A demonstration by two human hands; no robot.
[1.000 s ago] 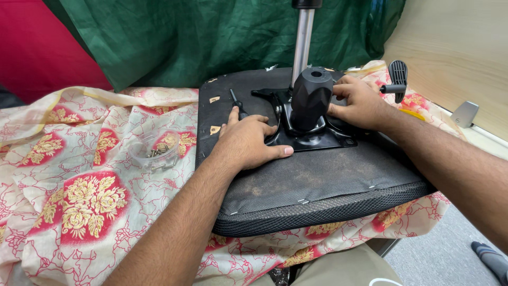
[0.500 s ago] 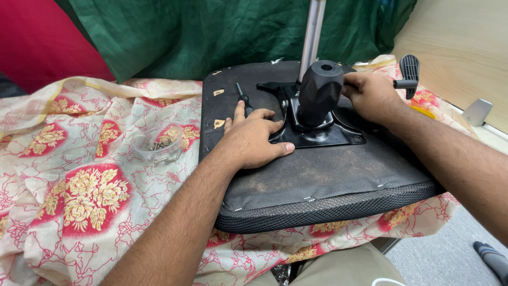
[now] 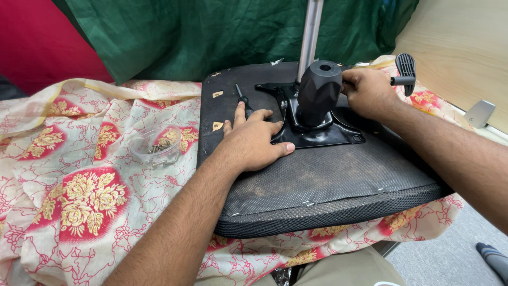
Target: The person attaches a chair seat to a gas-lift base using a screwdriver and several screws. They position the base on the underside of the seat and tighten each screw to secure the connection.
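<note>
Red-and-cream cotton cloth with gold flower prints [image 3: 79,196] covers the surface at the left of our view, and on it lies a small clear plastic bag of brass-coloured screws [image 3: 157,147], well apart from our hands. Next comes the upturned black mesh office-chair seat cushion [image 3: 328,190], lying flat on the cloth with its underside facing up. Our left hand [image 3: 253,142] rests palm down on that underside, fingers together and flat, holding nothing; its thumb touches the edge of the black metal tilt plate [image 3: 323,135]. Just beyond its fingertips lies a slim black screwdriver [image 3: 242,99]. At the middle of the plate stands a black faceted plastic knob housing [image 3: 317,91], with a silver metal cylinder [image 3: 309,37] rising behind it. Our right hand [image 3: 368,92] is curled against the right side of the housing, fingers bent around the mechanism; a black paddle-shaped lever [image 3: 405,71] sticks out just past its knuckles. Green fabric [image 3: 238,32] hangs behind.
</note>
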